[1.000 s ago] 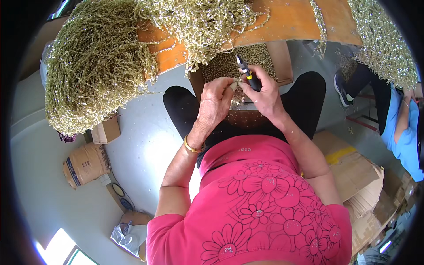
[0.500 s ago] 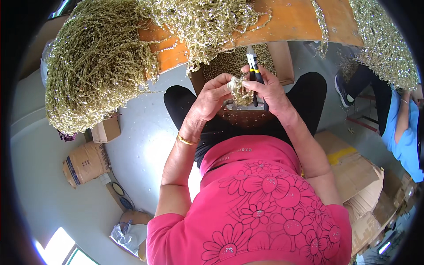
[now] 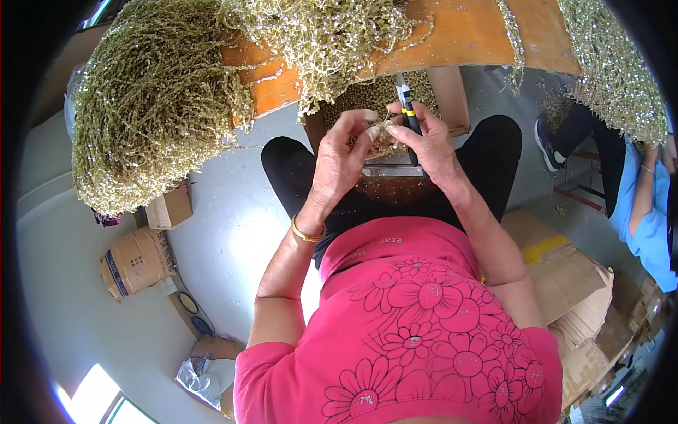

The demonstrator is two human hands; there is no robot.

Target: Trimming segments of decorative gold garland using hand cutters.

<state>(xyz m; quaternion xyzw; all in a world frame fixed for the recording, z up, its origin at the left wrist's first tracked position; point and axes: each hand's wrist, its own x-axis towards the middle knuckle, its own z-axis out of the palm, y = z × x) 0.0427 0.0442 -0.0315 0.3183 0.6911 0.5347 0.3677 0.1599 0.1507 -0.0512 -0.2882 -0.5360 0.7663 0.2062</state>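
While both hands meet above the box, I note the fingertips first. Left hand (image 3: 337,161): forefinger lifted slightly off the thumb, thumb tip up against the small gold bunch (image 3: 383,141); whether it grips firmly, I cannot tell. Right hand (image 3: 436,147): curled around the pliers (image 3: 411,121), thumb and forefinger brought close together at the bunch. Pliers point away from the body, handles along the palm; jaw gap too fine to read on my feed.

Step in hand, as I judge it: fingerwork on the top of the bunch, pliers parked rather than cutting. My reading is that the next move calls for a steady pinch from both sides, with the tool kept clear of the strands.

The bunch looks knotted, crinkly, pale gold, partly hidden by fingers. Beneath and beyond it, the cardboard box (image 3: 452,99) holds many small gold beads (image 3: 425,90). Farther out, glittering strand heaps (image 3: 152,113) drape over the orange table (image 3: 470,35).
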